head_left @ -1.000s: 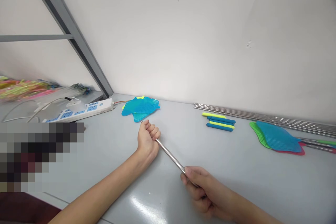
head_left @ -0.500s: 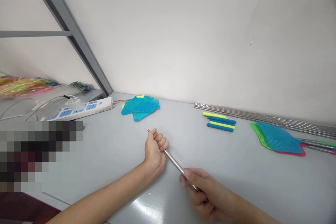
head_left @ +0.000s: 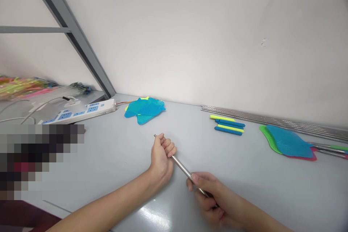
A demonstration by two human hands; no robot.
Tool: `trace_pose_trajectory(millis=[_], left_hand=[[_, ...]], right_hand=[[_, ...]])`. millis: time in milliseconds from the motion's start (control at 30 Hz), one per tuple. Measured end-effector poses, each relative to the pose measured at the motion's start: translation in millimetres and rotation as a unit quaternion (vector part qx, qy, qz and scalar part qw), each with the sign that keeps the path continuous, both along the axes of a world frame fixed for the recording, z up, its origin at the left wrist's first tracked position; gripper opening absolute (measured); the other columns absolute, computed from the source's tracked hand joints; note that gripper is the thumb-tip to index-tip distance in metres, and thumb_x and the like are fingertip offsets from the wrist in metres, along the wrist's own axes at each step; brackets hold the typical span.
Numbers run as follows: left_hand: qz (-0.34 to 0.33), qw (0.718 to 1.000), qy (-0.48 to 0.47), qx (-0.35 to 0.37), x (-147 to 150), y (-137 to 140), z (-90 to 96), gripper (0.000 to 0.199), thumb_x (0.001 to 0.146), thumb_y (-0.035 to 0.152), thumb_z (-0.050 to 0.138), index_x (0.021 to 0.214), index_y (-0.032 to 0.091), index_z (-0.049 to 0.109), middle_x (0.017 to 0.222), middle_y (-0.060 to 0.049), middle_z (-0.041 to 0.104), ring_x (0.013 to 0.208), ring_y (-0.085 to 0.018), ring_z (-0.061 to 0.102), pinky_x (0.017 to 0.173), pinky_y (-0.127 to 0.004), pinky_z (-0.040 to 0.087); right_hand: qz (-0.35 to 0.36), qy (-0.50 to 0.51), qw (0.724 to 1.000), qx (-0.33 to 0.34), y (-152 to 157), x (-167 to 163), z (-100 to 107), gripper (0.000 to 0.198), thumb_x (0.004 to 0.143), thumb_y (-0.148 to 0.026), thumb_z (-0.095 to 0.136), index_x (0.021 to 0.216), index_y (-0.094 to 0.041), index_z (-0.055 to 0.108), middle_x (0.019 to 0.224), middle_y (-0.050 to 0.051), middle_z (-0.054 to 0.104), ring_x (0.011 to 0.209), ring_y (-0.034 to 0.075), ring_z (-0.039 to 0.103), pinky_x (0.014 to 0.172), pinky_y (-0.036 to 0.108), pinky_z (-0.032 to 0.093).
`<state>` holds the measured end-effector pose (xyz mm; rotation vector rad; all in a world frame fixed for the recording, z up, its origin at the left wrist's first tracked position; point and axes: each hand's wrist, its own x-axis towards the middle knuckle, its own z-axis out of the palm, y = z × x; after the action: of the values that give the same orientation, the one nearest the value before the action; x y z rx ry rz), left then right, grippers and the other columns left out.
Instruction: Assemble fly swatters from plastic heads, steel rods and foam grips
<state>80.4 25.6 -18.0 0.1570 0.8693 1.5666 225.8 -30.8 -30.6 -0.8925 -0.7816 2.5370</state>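
Observation:
A shiny metal rod [head_left: 183, 166] runs slantwise across the middle of the view, held between my two hands. My left hand [head_left: 162, 157] is wrapped in a fist around its upper part, and a thin tip pokes out above the thumb. Lower down, my right hand [head_left: 208, 194] grips the same rod between thumb and fingers; its lower end is hidden by the palm. Beyond my left hand lie blue and yellow fly swatter heads [head_left: 148, 108] in a pile. Several blue and yellow handle sleeves [head_left: 230, 125] lie side by side past the right hand.
Long thin metal rods [head_left: 244, 115] lie along the wall. Fly swatters [head_left: 290, 143] with green, blue and red heads rest at the right. A white power strip [head_left: 78, 112] with cables and bagged colourful pieces [head_left: 27, 87] sit at the left, near a grey metal frame [head_left: 81, 47].
Both hands keep their hold on the metal rod and have shifted only slightly to the right. The view has tilted a little; the things on the table lie as before.

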Motion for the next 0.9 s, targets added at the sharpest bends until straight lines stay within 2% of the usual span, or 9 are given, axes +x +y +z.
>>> trace_pose_trajectory(millis=[133,433,600,733,800,900], left_hand=[[-0.022,1.000,-0.016,-0.012,-3,7,0.9,0.030,0.069,0.016,0.046,0.052,0.018,0.022,0.046,0.009,0.010,0.032,-0.003,0.013,0.028,-0.016,0.017],[-0.127,0.991,-0.028,-0.038,-12,15,6.5,0.027,0.071,0.018,0.043,0.052,0.018,0.024,0.046,0.008,0.015,0.034,-0.004,0.018,0.032,-0.017,0.023],[-0.204,0.978,-0.008,-0.032,-22,24,14.3,0.019,0.071,0.016,0.039,0.053,0.017,0.033,0.047,0.005,0.029,0.039,-0.007,0.031,0.040,-0.022,0.034],[-0.190,0.981,0.028,-0.017,-32,33,24.7,0.014,0.070,0.014,0.039,0.056,0.015,0.037,0.051,0.002,0.035,0.044,-0.008,0.037,0.044,-0.022,0.036],[-0.174,0.984,0.035,-0.012,-37,35,29.0,0.014,0.070,0.013,0.040,0.056,0.015,0.038,0.049,0.004,0.032,0.040,-0.007,0.032,0.041,-0.021,0.034],[-0.189,0.981,0.029,-0.019,-41,36,32.9,0.013,0.070,0.015,0.041,0.056,0.015,0.039,0.045,0.006,0.025,0.036,-0.006,0.024,0.037,-0.020,0.029]], right_hand=[[-0.010,-0.002,1.000,-0.011,1,0,2,0.024,0.076,-0.046,0.038,0.079,-0.022,0.044,0.042,-0.009,0.022,0.029,0.001,0.011,0.027,0.013,0.006],[0.005,0.014,0.998,-0.054,4,-1,7,0.023,0.076,-0.044,0.036,0.079,-0.023,0.046,0.044,-0.009,0.023,0.031,0.002,0.013,0.029,0.014,0.006],[-0.003,0.015,0.998,-0.057,5,-1,7,0.028,0.076,-0.048,0.035,0.080,-0.023,0.046,0.047,-0.009,0.023,0.032,0.002,0.014,0.031,0.014,0.006],[-0.004,0.035,0.998,-0.044,4,-1,5,0.027,0.077,-0.047,0.035,0.080,-0.022,0.046,0.049,-0.008,0.024,0.034,0.002,0.016,0.031,0.015,0.008],[-0.003,0.042,0.999,-0.033,3,-1,4,0.027,0.078,-0.045,0.034,0.080,-0.022,0.047,0.050,-0.008,0.025,0.035,0.002,0.018,0.031,0.015,0.010],[-0.010,0.049,0.999,-0.004,2,-3,2,0.025,0.079,-0.041,0.036,0.080,-0.019,0.048,0.054,-0.006,0.029,0.038,0.002,0.024,0.033,0.016,0.015]])
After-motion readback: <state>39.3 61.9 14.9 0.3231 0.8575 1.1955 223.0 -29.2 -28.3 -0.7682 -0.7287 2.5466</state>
